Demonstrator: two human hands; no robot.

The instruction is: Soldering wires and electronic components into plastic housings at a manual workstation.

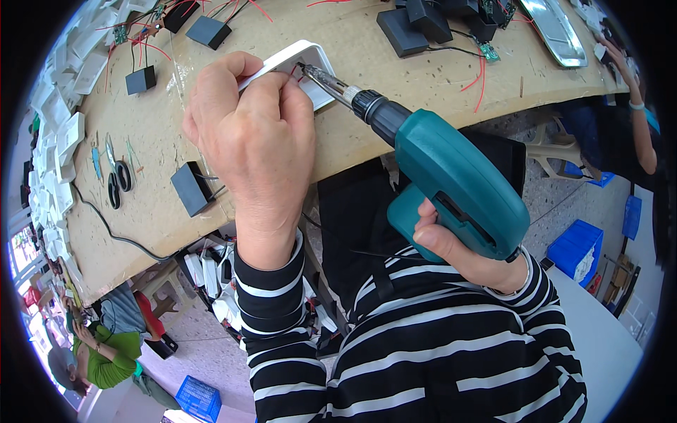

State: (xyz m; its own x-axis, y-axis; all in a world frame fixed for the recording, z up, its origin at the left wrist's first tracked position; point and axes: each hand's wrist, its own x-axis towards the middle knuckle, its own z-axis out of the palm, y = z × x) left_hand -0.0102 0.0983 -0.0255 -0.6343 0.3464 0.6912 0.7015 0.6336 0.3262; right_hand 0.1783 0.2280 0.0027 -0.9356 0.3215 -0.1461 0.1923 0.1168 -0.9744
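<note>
My right hand is wrapped round the handle of a teal soldering gun, whose metal tip slants up and left. That tip reaches into a small white plastic case on the table's near part. My left hand grips the case, its fingers bent over the side and inside. A bit of red wire shows by the tip; the left fingers hide most of the case's inside. Just left of my left wrist lies a black box-shaped block with a dark lead.
Scissors and a black cable lie to the left, beside piled white cases. More black blocks with wires and green circuit boards sit far back, near a metal tray. Other people sit at both sides.
</note>
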